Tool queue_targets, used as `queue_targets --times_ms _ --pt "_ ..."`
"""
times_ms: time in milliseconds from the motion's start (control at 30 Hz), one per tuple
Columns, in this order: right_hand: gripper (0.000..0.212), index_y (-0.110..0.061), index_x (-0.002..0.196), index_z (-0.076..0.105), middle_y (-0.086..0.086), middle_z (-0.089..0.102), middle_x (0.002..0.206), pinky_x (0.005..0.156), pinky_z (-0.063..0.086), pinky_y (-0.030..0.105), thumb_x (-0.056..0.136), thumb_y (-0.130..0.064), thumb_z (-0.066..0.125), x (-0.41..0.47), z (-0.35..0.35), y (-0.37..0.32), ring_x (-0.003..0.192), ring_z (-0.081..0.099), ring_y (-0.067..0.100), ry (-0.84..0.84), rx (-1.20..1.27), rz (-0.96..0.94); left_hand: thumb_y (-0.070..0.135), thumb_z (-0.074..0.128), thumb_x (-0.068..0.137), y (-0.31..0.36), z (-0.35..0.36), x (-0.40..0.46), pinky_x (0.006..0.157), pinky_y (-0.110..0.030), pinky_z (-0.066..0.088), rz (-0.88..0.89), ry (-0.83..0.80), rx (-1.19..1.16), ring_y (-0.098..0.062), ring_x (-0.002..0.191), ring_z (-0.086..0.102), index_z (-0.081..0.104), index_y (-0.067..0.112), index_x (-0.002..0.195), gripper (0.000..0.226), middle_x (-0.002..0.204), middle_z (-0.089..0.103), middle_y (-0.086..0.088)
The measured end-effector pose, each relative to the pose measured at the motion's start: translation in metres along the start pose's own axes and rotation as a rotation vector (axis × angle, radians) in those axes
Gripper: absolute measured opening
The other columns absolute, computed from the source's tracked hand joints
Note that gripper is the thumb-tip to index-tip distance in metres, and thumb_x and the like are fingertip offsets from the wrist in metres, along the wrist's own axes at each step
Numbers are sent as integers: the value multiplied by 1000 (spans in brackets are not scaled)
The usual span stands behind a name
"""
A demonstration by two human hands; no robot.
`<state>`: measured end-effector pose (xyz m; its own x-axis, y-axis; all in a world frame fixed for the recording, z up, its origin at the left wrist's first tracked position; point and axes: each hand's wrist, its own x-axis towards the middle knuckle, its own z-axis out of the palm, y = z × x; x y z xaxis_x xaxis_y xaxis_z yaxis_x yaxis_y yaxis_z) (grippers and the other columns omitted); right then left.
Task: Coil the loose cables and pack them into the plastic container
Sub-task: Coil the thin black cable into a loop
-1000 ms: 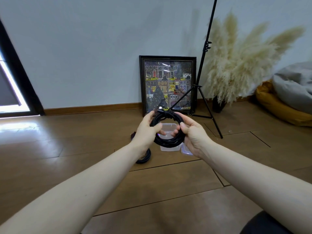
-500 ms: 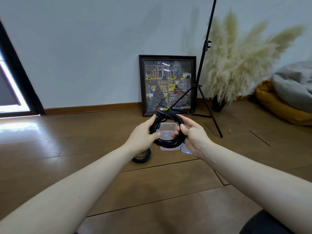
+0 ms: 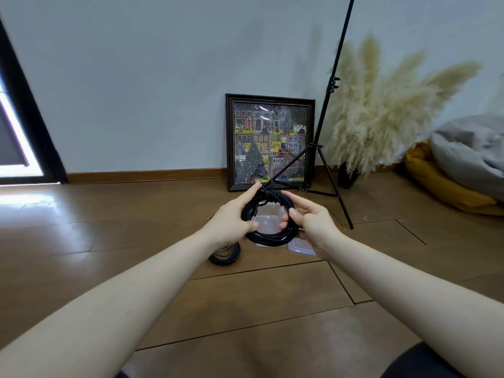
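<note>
I hold a coiled black cable (image 3: 270, 236) upright in the air in front of me, its end wrapped round the top of the loop. My left hand (image 3: 231, 218) grips the coil's left side. My right hand (image 3: 309, 223) pinches its right side with thumb and fingers. Through and behind the loop I see the clear plastic container (image 3: 268, 218) standing on the wooden floor. Its clear lid (image 3: 300, 248) lies flat on the floor to its right. A second coiled black cable (image 3: 226, 256) lies on the floor left of the container, partly hidden by my left wrist.
A framed picture (image 3: 270, 141) leans on the wall behind the container. A black tripod stand (image 3: 331, 170) spreads its legs to the right, beside a vase of pampas grass (image 3: 379, 110). A yellow cushion (image 3: 441, 186) under a grey beanbag (image 3: 474, 151) sits far right.
My left hand has shifted its hold on the coil's left side, its forefinger now reaching up to the wrapped top. The coil and the right hand stay in about the same place.
</note>
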<state>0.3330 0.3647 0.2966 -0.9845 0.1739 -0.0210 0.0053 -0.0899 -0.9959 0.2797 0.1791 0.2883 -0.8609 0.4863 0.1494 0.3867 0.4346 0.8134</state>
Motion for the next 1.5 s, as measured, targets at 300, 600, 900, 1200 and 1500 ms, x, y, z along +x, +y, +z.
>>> queue_targets --times_ms 300,600,900,1200,1500 --pt "50 -22 144 48 5 65 84 56 52 17 100 2 45 -8 -1 -6 72 65 16 -41 -207 -98 -1 65 86 4 -5 1 65 -18 49 -30 17 -51 0 69 63 27 55 148 92 143 55 -6" --pt "73 -33 142 46 -4 64 120 64 61 33 90 17 53 20 -17 11 100 69 23 -103 -332 -181 2 63 88 -11 7 25 72 -30 53 -45 73 -120 -14 103 65 29 61 145 88 134 62 9" --pt "65 -30 127 60 -11 73 92 54 60 35 85 20 57 90 -47 44 74 71 13 -101 -207 -99 1 69 86 -54 25 83 63 -19 43 -105 20 -177 -8 58 44 36 50 146 83 65 63 22" --pt "66 -33 127 56 -20 70 71 57 60 30 85 19 59 210 -75 148 69 70 6 -50 -240 98 0 63 93 -155 70 189 57 -12 47 -213 -144 -195 14 71 63 28 42 148 78 92 68 23" --pt "65 -25 133 56 -15 70 78 53 52 23 83 17 62 283 -78 155 64 62 7 -14 -339 224 6 65 93 -213 80 262 53 -9 43 -256 -184 -250 8 54 56 32 46 149 76 69 67 25"
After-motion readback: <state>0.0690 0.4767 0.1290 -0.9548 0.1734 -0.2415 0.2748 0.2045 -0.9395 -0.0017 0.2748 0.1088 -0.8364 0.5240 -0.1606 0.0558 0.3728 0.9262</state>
